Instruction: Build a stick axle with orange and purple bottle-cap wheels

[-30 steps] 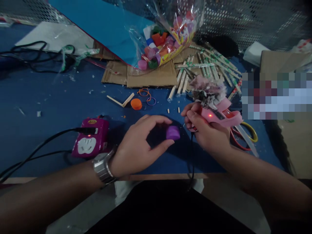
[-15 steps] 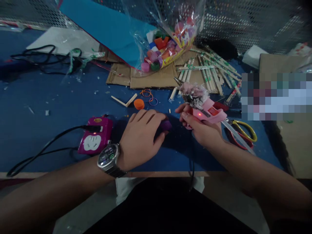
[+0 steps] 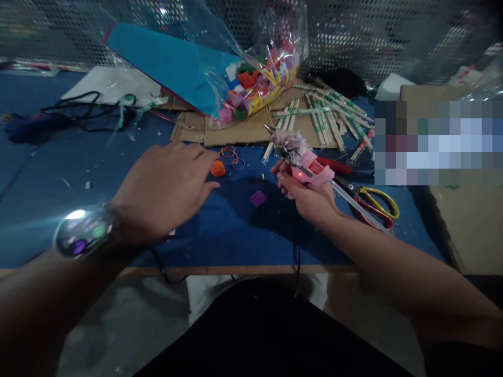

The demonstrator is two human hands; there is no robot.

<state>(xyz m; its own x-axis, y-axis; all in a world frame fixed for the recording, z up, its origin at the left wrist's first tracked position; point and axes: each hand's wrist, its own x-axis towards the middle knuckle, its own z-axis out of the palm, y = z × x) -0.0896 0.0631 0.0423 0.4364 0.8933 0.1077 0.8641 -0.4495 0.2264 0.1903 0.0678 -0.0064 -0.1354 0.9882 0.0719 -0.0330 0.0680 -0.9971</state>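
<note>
My right hand (image 3: 308,193) is wrapped around a pink hot glue gun (image 3: 310,166) with a lit red light. Fuzzy material covers the gun's front around its metal nozzle, which points up and left, and a glue stick (image 3: 359,205) protrudes from its back. Over the left part of the table, my left hand (image 3: 163,188) looks slightly blurred, its thumb apart from the fingers and nothing visible between them. Right beside its fingertips lies an orange bottle cap (image 3: 217,168). A purple cap-like piece (image 3: 258,198) rests on the blue table between the hands.
Scissors (image 3: 379,201) and a red-handled tool (image 3: 336,165) lie at the right. Farther back are wrapped chopsticks (image 3: 322,123), cardboard (image 3: 236,132) and a clear bag of colourful caps (image 3: 255,86). Rubber bands (image 3: 232,157) sit near the orange cap. Black cords (image 3: 88,104) lie left.
My left hand has left the purple piece and moved left, now covering the bent stick and most of the magenta power socket. My right hand keeps hold of the glue gun.
</note>
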